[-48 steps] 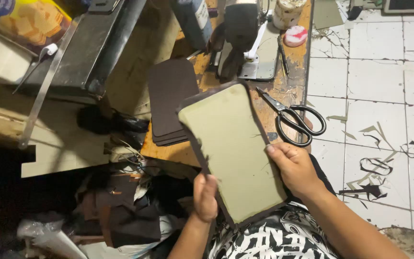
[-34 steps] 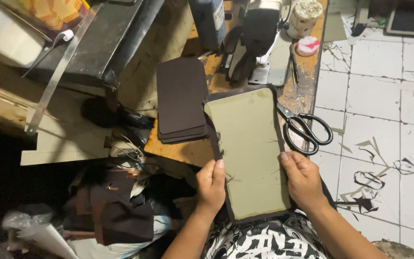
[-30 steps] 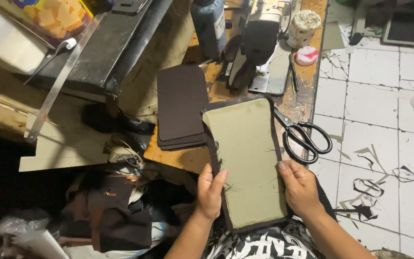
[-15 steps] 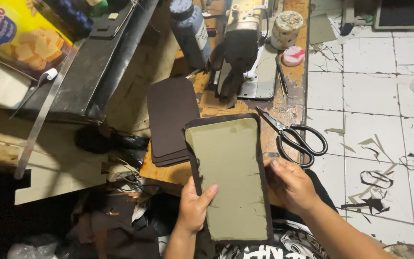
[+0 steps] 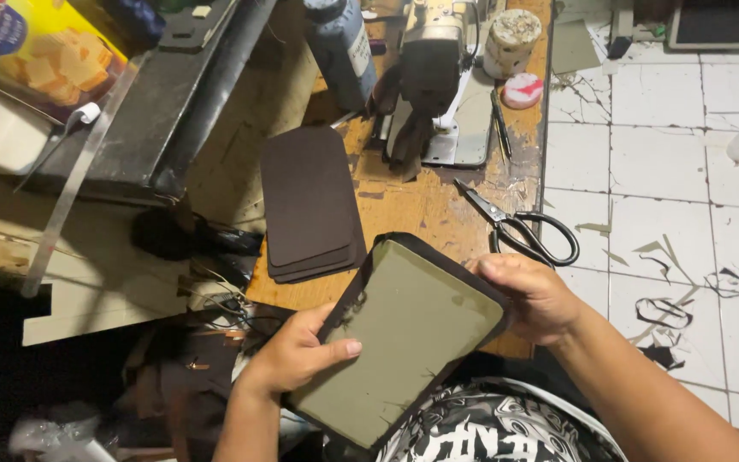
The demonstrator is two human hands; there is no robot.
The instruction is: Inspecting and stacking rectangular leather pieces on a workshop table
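We are holding a flat olive-green panel with dark brown edging (image 5: 404,338), left hand (image 5: 297,355) and right hand (image 5: 536,295) fingers pinching its edges; next, judging it needs setting toward twelve o'clock on the wooden tabletop (image 5: 425,205).

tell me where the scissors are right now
In the head view, the scissors lie on the wooden table near its right edge, just above the right hand and below the sewing machine.
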